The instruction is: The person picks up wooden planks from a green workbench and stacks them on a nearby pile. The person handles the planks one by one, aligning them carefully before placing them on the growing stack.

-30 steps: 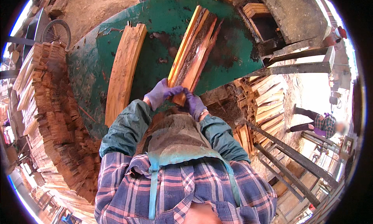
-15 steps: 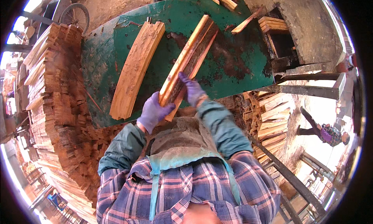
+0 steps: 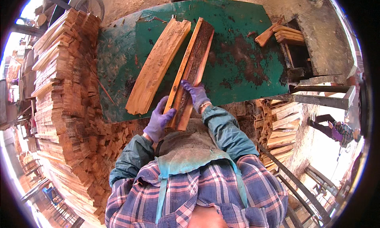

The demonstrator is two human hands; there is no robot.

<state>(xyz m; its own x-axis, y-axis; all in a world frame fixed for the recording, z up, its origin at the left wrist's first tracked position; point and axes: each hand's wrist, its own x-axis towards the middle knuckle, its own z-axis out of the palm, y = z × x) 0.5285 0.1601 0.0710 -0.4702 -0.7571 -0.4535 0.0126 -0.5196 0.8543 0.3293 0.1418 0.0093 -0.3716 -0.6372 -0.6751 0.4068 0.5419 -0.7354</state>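
Note:
Both my hands wear purple gloves and grip long wooden slats [image 3: 196,54] with dark bark along them, held side by side and pointing away from me. My left hand [image 3: 159,119] is closed round the left edge near the close end. On the right side, my right hand [image 3: 195,96] grips a little farther up, its thumb across the bark. The slats' far end lies over a green table [image 3: 237,26]; whether it touches the top cannot be told. A wider pale board [image 3: 158,68] lies on the table just left of them.
A tall stack of cut boards [image 3: 65,81] stands along the left. More boards [image 3: 283,129] are piled at the right, beside metal rails [image 3: 293,184]. A short wood piece [image 3: 269,32] and several slats [image 3: 291,35] lie at the table's far right. Another person [image 3: 336,129] is farther right.
The slats have turned from leaning right to pointing more nearly straight away from me, both hands still on them. The whole view has shifted, moving the table and stacks rightward in the picture.

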